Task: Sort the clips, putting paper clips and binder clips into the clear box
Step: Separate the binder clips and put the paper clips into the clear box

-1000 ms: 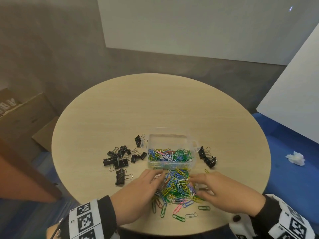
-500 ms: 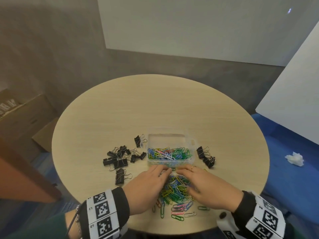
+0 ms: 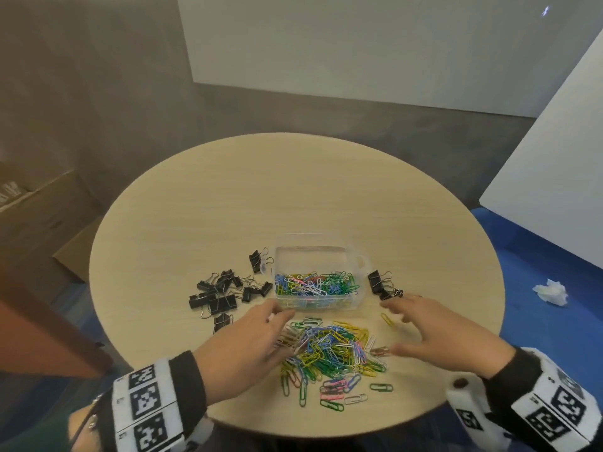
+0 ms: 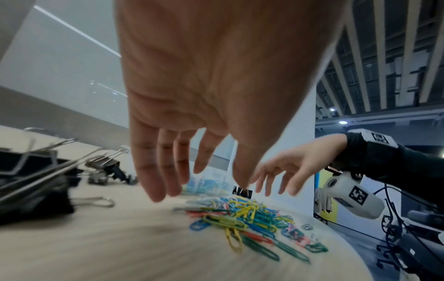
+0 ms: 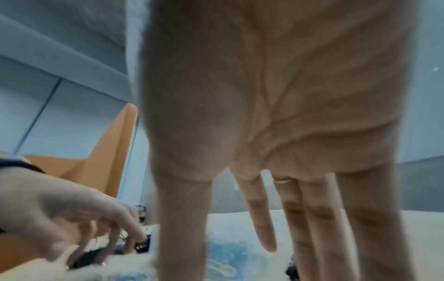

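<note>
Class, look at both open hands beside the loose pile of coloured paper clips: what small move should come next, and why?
Probably bring the left hand and right hand together to scoop the paper clip pile. Both hands are open and empty on either side of it, and the clear box stands just beyond.

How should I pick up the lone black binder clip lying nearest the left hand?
Pinch the binder clip by its black body, thumb and finger on the two flat sides, coming from above. Its wire handles look folded flat on the table, so they would probably be harder to catch.
</note>
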